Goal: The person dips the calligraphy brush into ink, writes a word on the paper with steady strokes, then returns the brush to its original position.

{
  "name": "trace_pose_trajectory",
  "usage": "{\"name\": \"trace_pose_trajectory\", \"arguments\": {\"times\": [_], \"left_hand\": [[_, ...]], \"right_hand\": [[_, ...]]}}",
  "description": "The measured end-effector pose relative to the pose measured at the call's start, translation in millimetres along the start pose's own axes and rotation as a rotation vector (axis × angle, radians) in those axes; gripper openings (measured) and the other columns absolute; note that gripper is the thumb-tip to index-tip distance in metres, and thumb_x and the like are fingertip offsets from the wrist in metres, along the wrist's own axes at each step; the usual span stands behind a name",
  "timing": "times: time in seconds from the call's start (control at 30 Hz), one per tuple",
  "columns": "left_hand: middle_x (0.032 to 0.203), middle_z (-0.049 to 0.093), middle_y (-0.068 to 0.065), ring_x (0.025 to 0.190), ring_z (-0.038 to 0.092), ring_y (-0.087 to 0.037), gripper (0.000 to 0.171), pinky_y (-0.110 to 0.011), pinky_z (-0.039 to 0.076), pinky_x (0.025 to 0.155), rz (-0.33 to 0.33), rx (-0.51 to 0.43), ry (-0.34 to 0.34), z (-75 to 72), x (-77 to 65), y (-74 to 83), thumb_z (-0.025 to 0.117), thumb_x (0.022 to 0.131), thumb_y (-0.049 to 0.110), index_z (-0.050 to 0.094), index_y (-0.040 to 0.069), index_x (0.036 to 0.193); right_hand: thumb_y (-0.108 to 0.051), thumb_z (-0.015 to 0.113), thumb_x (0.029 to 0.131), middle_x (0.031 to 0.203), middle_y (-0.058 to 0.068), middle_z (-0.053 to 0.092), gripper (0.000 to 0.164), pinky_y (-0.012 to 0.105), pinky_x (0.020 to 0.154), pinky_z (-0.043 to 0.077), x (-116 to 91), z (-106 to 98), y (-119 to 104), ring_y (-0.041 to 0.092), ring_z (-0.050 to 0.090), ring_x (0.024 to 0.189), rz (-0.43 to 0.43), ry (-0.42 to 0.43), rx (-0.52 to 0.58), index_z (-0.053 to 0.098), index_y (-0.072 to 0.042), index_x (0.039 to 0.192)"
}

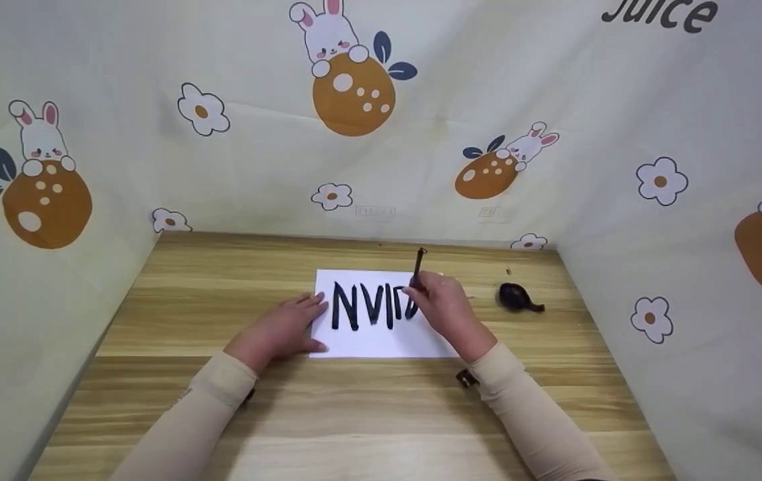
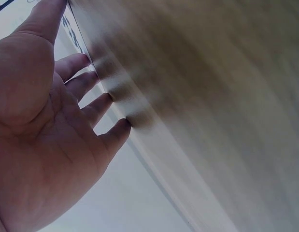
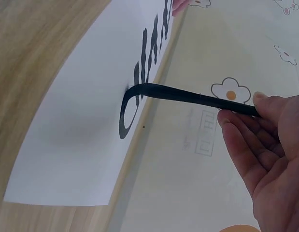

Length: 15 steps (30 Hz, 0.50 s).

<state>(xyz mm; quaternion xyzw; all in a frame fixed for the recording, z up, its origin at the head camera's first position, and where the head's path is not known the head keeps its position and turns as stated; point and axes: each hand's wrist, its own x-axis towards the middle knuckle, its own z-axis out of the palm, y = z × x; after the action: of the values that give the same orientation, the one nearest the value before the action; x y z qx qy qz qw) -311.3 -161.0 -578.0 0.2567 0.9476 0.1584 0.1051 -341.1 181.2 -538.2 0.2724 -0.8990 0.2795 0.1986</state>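
Observation:
A white sheet of paper (image 1: 367,344) lies on the table, with thick black letters (image 1: 345,307) reading "NVI" and a further letter partly hidden by the right hand. My right hand (image 1: 448,307) pinches a slim black brush (image 1: 418,264) by its handle. In the right wrist view the soft, dark tip of the brush (image 3: 168,92) bends against the paper at a curved wet stroke (image 3: 125,128). My left hand (image 1: 284,327) rests at the paper's left edge, its fingers spread and fingertips (image 2: 121,124) touching down.
To the right of the paper sits a small round black thing (image 1: 515,297) with a short stem. The wood-grain table (image 1: 220,267) is bordered by pale cloth walls (image 1: 254,167) printed with rabbits and flowers.

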Motion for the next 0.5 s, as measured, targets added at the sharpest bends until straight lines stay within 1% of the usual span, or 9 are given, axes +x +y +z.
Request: {"name": "trace_pose_trajectory", "arguments": {"times": [0.1, 0.2, 0.37, 0.5], "left_hand": [[0.178, 0.034, -0.019, 0.163, 0.030, -0.049, 0.092, -0.068, 0.028, 0.130, -0.008, -0.014, -0.002, -0.1, -0.6, 0.5, 0.083, 0.099, 0.049, 0.045, 0.000, 0.167], [0.178, 0.034, -0.019, 0.163, 0.029, -0.049, 0.092, -0.068, 0.027, 0.130, -0.017, -0.025, -0.006, 0.2, -1.1, 0.8, 0.083, 0.099, 0.050, 0.045, 0.000, 0.167], [0.178, 0.033, -0.018, 0.163, 0.029, -0.048, 0.093, -0.066, 0.027, 0.131, -0.013, -0.016, -0.006, 0.9, -0.7, 0.2, 0.082, 0.099, 0.051, 0.045, 0.001, 0.167], [0.178, 0.033, -0.018, 0.163, 0.030, -0.048, 0.093, -0.067, 0.028, 0.130, -0.012, 0.001, -0.007, 1.7, 0.0, -0.1, 0.082, 0.099, 0.052, 0.045, 0.001, 0.167]], "right_hand": [[-0.016, 0.083, 0.101, 0.076, 0.001, 0.071, 0.020, 0.036, 0.060, 0.056, -1.3, 2.1, -1.2, 0.014, 0.061, 0.066, -0.007, 0.009, 0.008, 0.071, -0.008, 0.088], [-0.016, 0.084, 0.101, 0.077, 0.002, 0.072, 0.020, 0.036, 0.060, 0.058, -2.7, 4.7, -2.2, 0.015, 0.063, 0.067, -0.005, 0.022, 0.020, 0.071, -0.007, 0.088], [-0.015, 0.085, 0.099, 0.078, 0.003, 0.073, 0.019, 0.035, 0.060, 0.058, -3.3, 7.2, -3.7, 0.015, 0.063, 0.068, 0.013, 0.040, 0.039, 0.071, -0.008, 0.088], [-0.014, 0.086, 0.098, 0.078, 0.003, 0.073, 0.019, 0.036, 0.060, 0.058, -3.3, 8.6, -4.0, 0.015, 0.063, 0.067, 0.004, 0.057, 0.032, 0.072, -0.008, 0.088]]}}
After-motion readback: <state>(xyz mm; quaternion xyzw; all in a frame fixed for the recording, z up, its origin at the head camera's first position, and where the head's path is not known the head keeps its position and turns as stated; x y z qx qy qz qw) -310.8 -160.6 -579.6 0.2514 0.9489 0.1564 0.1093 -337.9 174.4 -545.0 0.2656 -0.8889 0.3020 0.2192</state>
